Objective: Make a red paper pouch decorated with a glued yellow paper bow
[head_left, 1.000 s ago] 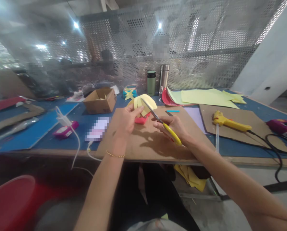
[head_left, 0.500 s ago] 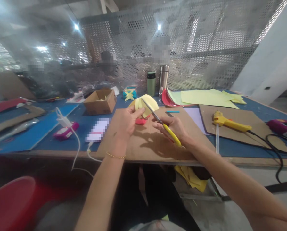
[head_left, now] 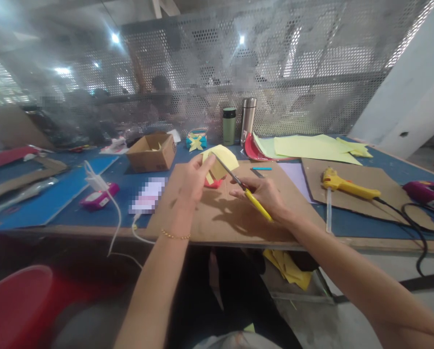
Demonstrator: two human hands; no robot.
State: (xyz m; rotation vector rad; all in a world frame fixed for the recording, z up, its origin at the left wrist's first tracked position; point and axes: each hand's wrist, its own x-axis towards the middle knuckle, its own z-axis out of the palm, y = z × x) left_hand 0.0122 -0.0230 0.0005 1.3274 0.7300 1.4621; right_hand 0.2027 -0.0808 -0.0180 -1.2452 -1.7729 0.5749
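Between finger and thumb, my left hand [head_left: 194,177] pinches a piece of pale yellow sheet [head_left: 227,157] above the cardboard [head_left: 217,218]. My right hand [head_left: 262,194] grips yellow-handled scissors [head_left: 256,203], whose blades reach up and left across the yellow piece. The blades look close together, and whether they are cutting at this instant I cannot tell. Below the yellow piece lies a red piece [head_left: 213,184], partly hidden. A blue strip [head_left: 262,168] rests on the cardboard just beyond my right hand.
A yellow glue gun [head_left: 349,185] lies on cardboard at the right. An open cardboard box [head_left: 151,154] and a blue item with a yellow star [head_left: 196,140] stand behind. Further back are a green tumbler [head_left: 229,126], a steel flask [head_left: 248,118] and yellow sheets [head_left: 315,148]. A white cable runs at left.
The scissor handles have come closer together. The yellow piece has turned slightly in my left hand, whose thumb now sits higher on it.
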